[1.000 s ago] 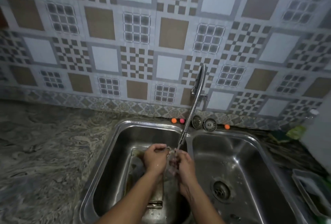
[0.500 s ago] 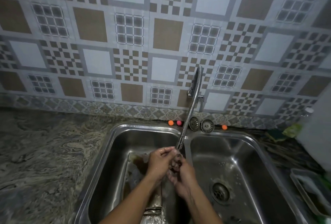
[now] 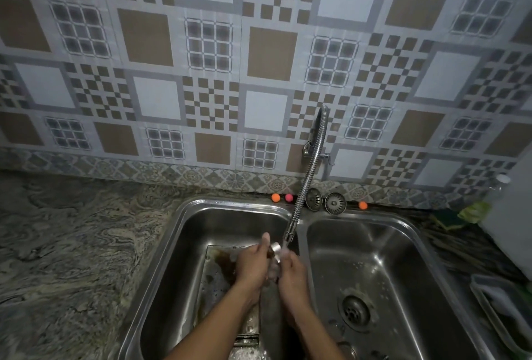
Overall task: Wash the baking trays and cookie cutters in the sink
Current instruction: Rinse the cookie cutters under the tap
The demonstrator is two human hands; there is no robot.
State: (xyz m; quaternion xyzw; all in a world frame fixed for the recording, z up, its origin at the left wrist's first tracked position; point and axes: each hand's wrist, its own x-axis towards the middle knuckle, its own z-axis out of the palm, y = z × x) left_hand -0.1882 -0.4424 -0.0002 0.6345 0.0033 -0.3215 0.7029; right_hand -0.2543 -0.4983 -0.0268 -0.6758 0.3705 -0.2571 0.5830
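A small shiny metal cookie cutter (image 3: pixel 277 248) sits between my two hands, right under the nozzle of the flexible faucet (image 3: pixel 302 195), where water runs. My left hand (image 3: pixel 253 266) holds the cutter from the left, one finger pointing up beside it. From the right, my right hand (image 3: pixel 290 272) grips it; most of the cutter is hidden by the fingers. Below my hands, a dirty baking tray (image 3: pixel 214 279) with brown residue lies in the left basin of the steel double sink (image 3: pixel 184 233).
The right basin (image 3: pixel 374 259) shows its drain (image 3: pixel 354 310). Two strainer plugs (image 3: pixel 324 201) and small orange and pink balls (image 3: pixel 275 197) line the back rim. A grey tray (image 3: pixel 501 310) sits at far right, a green sponge (image 3: pixel 449 220) near it. Granite counter (image 3: pixel 72 244) spreads left.
Both hands stay under the tap and have turned and rubbed the cutter between them; a left finger now points up. The camera view has shifted slightly.
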